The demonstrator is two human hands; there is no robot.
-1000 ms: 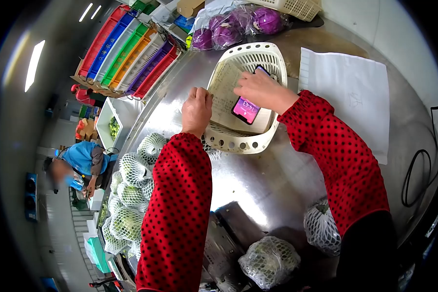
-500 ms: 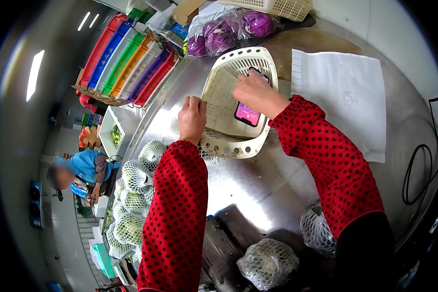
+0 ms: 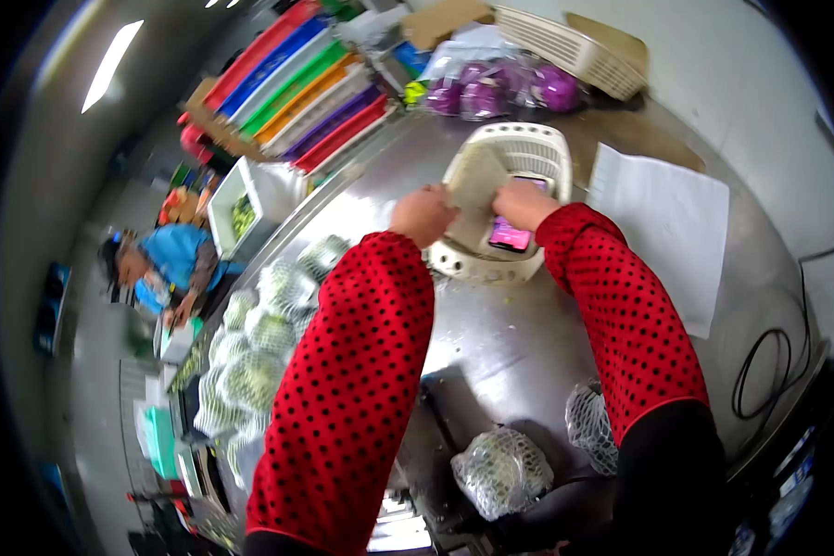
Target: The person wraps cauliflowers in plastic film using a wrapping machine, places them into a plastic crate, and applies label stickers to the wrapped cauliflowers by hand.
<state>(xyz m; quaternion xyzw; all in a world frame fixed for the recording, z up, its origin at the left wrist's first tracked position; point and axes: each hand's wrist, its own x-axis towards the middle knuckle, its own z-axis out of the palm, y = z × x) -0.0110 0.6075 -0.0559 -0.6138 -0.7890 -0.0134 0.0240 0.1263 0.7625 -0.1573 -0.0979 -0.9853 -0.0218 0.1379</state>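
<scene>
A smartphone with a lit pink screen (image 3: 510, 235) lies inside an oval cream plastic basket (image 3: 487, 270), beside a worn beige sheet (image 3: 475, 190). The right hand (image 3: 523, 204), fingers bunched, is over the phone; the left hand (image 3: 423, 215) is curled at the sheet's edge. Whether either grips anything cannot be told. On the metal table (image 3: 505, 338), a large white sheet (image 3: 660, 227) lies to the right, net-wrapped pale green vegetables (image 3: 252, 378) to the left, and bagged purple cabbages (image 3: 556, 87) beyond.

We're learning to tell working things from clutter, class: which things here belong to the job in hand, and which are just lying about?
Apparently in use:
white basket
phone
worn sheet inside

Seemingly lying about:
large white sheet
purple cabbages
netted vegetables
stacked crates
</scene>
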